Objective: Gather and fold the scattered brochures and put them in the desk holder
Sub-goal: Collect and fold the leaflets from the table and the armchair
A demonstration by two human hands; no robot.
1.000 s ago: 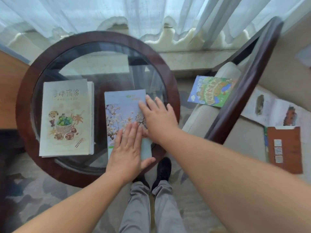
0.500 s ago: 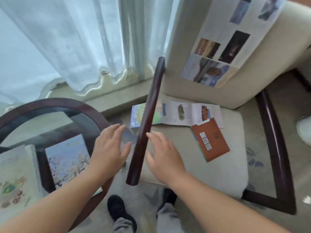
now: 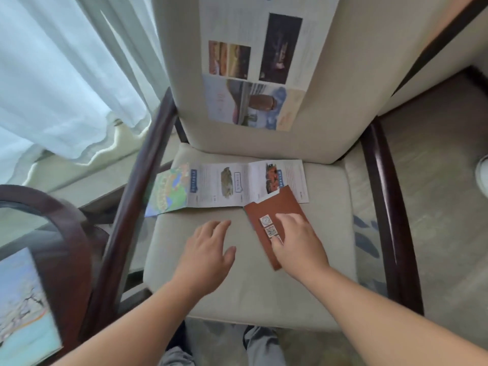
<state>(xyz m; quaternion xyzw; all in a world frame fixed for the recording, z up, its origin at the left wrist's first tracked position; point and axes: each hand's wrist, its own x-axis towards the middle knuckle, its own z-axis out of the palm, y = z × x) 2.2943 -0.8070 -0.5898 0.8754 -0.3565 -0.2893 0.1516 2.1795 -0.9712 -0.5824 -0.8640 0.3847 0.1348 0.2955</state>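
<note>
Left hand (image 3: pixel 208 249): palm down over the bare seat (image 3: pixel 250 286), fingers loosely spread, holding nothing; whether it touches the cushion cannot be told.
Right hand (image 3: pixel 298 241): lies on the near half of the brown brochure (image 3: pixel 277 204), fingers only slightly bent and resting on its cover, thumb beside the small square labels; it pinches nothing.
Brown brochure: folded, flat on the seat right of the middle, turned at an angle; its far corner overlaps the right end of the long brochure (image 3: pixel 224 184).
Long brochure: unfolded, spread flat across the back of the seat just below the chair back (image 3: pixel 330 114); its map panel at the left end pokes out under the left armrest (image 3: pixel 137 194).
Large brochure (image 3: pixel 253 67): opened out, lying against the chair back, photo panels facing the camera.
Blue brochure (image 3: pixel 23 307): on the round glass counter (image 3: pixel 71 225), left of the chair, well apart from both hands.
Curtain (image 3: pixel 66 75): white, hanging behind the counter and chair.
</note>
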